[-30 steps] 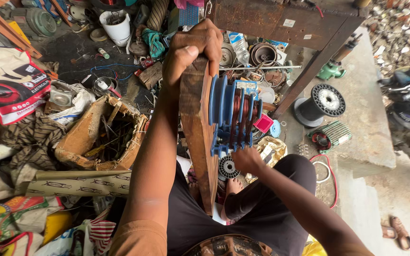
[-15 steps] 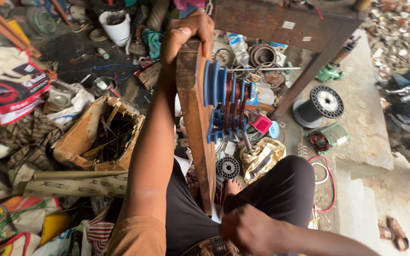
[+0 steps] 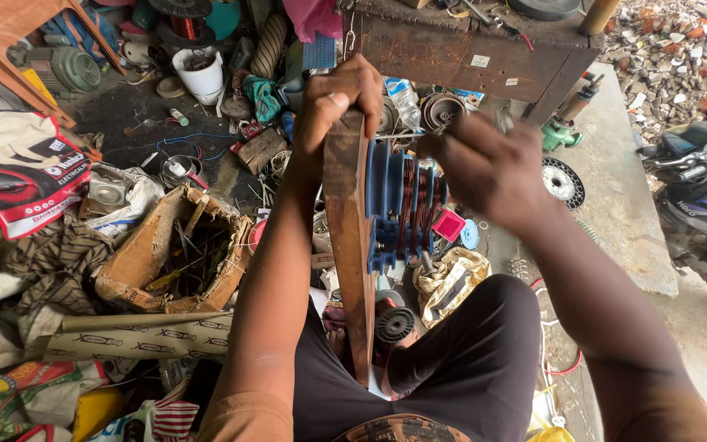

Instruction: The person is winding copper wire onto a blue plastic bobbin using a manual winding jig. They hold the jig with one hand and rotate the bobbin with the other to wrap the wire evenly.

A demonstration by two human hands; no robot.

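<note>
- the left hand (image 3: pixel 339 102) is clenched around the top end of a long upright brown wooden plank (image 3: pixel 352 245), thumb pressed on its edge.
- a blue plastic former wound with copper wire coils (image 3: pixel 403 205) is fixed to the plank's right face, just below that grip, above the person's lap.
- the right hand (image 3: pixel 488 168) hovers touching the coils' upper right side, fingers curled and blurred; i cannot tell whether it pinches anything.
- a torn brown cardboard box of scraps (image 3: pixel 173 258) sits on the floor to the left.
- a dark wooden surface (image 3: pixel 468 53) stands beyond the hands.
</note>
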